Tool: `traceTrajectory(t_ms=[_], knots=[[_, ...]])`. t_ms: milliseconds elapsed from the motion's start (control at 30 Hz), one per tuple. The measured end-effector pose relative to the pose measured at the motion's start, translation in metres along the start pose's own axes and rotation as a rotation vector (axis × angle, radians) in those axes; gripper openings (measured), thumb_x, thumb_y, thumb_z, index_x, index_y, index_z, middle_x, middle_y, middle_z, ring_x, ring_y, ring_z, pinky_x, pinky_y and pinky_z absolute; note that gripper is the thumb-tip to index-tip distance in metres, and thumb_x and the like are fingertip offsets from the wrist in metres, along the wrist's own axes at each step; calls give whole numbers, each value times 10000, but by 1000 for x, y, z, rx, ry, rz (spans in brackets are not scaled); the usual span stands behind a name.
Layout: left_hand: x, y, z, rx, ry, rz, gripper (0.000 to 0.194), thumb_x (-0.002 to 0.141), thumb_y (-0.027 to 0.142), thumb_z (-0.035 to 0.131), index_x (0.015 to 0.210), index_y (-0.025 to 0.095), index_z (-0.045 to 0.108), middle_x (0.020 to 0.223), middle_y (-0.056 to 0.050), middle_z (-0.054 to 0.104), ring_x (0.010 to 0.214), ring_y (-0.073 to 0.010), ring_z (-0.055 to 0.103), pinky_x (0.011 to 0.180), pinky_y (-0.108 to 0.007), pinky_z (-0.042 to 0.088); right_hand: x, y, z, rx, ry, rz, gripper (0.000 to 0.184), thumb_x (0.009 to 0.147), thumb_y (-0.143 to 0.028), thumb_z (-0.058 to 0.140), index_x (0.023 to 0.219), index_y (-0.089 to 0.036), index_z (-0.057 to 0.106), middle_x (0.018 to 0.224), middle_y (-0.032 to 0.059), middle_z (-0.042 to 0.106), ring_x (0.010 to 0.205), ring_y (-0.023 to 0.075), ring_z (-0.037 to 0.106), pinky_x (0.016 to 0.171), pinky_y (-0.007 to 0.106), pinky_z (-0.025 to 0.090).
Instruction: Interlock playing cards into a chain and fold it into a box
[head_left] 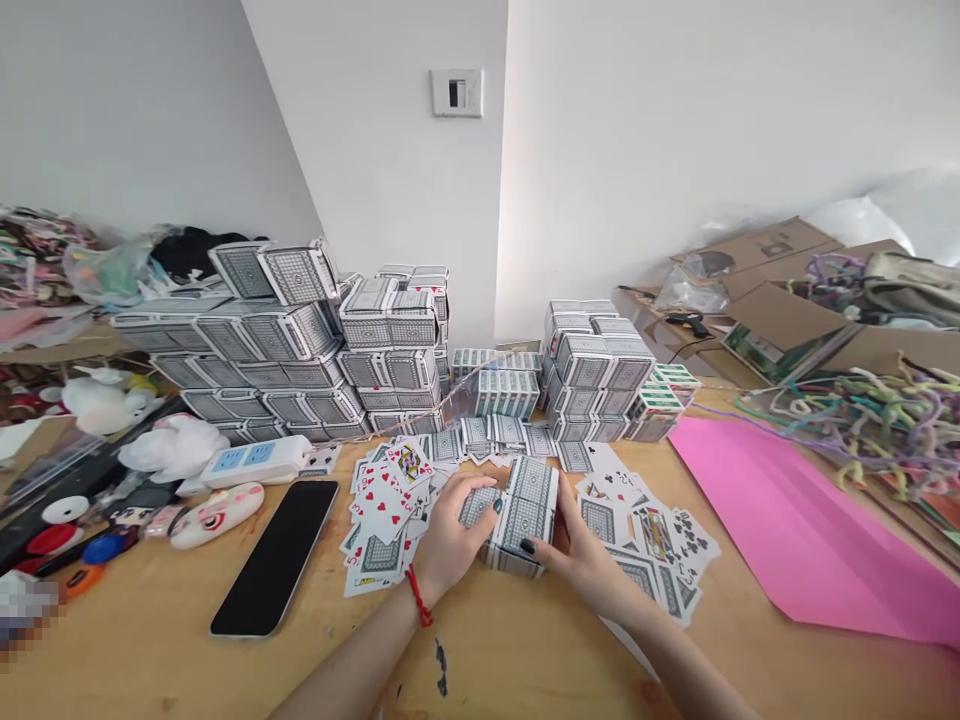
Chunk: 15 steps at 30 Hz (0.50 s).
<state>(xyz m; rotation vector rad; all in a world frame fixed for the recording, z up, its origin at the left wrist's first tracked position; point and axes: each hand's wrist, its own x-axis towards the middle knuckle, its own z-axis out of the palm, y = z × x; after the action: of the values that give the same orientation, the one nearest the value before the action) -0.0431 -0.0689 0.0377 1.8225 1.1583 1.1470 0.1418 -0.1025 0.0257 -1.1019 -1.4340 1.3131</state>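
Between my hands sits a block folded from playing cards, patterned grey backs outward, near the middle of the table. My left hand grips its left side, thumb on top and a red string bracelet at the wrist. My right hand clasps the right side, with its dark-nailed thumb at the near edge. Loose playing cards lie face up beside my left hand. More scattered cards spread beyond my right hand, some face down. The block's underside is hidden.
Card-block stacks rise at the back left and back right. Green-patterned card boxes stand between them. A phone and power strip lie left; pink paper, pipe cleaners and a cardboard box are right.
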Motion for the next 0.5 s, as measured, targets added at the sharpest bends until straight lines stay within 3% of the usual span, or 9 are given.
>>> traceTrajectory(t_ms=[233,333,500], knots=[[-1,1,0,6,-13,-21,245,786,162,485,1014,214,559,1065,-48,556,1051,-194,492,940,-350,365,1,-15,4,-76,13,-4,802,780,-276,550,1392,-235,34,1426,86,244,1290,194,258,1056,409,198],[-2,-1,0,10,-6,-17,239,782,157,488,1002,210,565,1058,-50,557,1049,-197,494,939,-356,364,2,-16,6,-138,9,4,824,768,-241,549,1391,-231,10,1425,84,243,1289,182,259,1058,399,193],[-3,-3,0,-1,33,-4,237,777,156,488,991,214,572,1047,-52,557,1034,-207,498,928,-379,370,3,-6,10,-268,107,52,913,738,-257,571,1391,-192,-65,1405,119,281,1305,228,216,1043,483,160]])
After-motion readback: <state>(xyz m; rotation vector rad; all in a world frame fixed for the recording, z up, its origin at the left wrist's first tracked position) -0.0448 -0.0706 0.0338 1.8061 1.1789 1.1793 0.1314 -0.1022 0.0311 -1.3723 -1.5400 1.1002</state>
